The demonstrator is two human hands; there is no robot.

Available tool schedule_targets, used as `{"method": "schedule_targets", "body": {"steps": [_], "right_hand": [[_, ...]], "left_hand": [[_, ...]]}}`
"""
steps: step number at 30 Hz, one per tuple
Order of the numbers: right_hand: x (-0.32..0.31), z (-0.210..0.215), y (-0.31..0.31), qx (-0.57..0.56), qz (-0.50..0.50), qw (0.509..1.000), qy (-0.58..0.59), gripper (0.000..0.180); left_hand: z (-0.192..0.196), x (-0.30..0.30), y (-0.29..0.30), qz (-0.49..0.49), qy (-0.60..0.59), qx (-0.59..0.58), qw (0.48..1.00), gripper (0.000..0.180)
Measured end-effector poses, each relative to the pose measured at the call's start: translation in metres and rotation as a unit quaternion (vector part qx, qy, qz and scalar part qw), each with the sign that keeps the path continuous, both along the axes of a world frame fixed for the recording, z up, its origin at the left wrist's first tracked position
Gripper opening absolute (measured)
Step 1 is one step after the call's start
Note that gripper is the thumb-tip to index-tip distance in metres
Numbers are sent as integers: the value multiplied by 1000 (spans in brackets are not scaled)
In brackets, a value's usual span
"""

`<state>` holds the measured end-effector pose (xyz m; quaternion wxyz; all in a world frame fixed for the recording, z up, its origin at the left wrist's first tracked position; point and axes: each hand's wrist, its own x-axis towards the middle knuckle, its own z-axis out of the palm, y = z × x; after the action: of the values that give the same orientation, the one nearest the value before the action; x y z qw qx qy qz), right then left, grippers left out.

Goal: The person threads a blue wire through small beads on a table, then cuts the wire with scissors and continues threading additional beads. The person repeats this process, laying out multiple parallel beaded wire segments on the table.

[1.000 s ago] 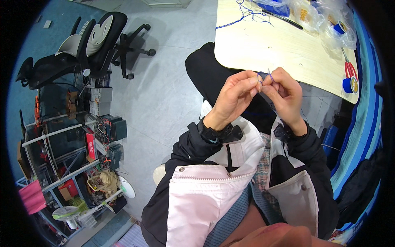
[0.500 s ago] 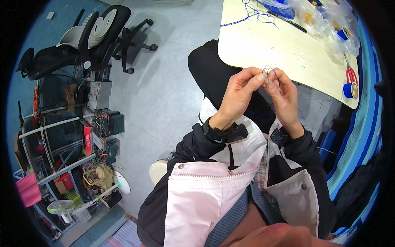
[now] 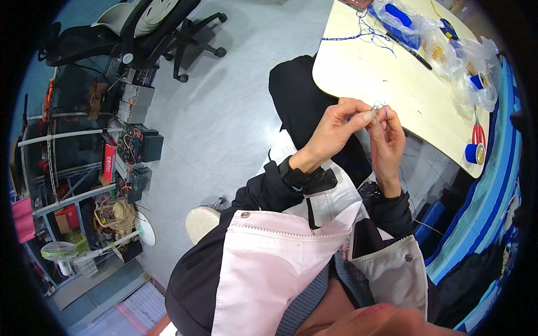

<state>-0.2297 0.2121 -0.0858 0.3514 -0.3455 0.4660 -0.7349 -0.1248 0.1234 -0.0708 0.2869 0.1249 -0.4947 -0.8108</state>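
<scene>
My left hand (image 3: pixel 334 133) and my right hand (image 3: pixel 386 148) meet by the near edge of the pale table (image 3: pixel 358 73). Thumb and forefinger of each are pinched on a thin blue thread (image 3: pixel 379 105), whose small loops stand up above the fingertips. Its finer twists are too small to make out. Farther off on the tabletop lies a knotted blue cord (image 3: pixel 358 37) with loose tails. A black pen (image 3: pixel 412 52) rests right of that cord.
Clear plastic bags (image 3: pixel 443 53) holding spools and yellow bits crowd the table's far right. Red-handled scissors (image 3: pixel 478 135) and a blue thread spool (image 3: pixel 474 153) lie by the right edge. A black office chair (image 3: pixel 145 33) and a cluttered shelf rack (image 3: pixel 73 134) stand at left.
The whole view has shifted, so the table sits lower and farther right. Both hands keep their pinch on the thread, and the right hand looks more upright.
</scene>
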Motion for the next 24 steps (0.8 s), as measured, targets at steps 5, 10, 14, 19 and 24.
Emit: {"method": "schedule_targets", "body": {"steps": [5,10,14,19,24], "right_hand": [[-9,-7,0,35,-85,972,216,5],[-1,-5,4,14,10,998,67,5],[7,-2,4,51,-81,990,101,8],[-15,30,13,150,-150,888,408,17],[-62,80,4,40,-191,812,550,31]], "left_hand": [[-10,-4,-1,15,-43,16,999,10],[-30,-8,-21,51,-23,-100,993,9],[-30,-9,-16,119,-46,-179,976,9],[-14,2,-22,140,-77,-266,951,10],[-2,11,-26,74,-53,-316,944,5]]}}
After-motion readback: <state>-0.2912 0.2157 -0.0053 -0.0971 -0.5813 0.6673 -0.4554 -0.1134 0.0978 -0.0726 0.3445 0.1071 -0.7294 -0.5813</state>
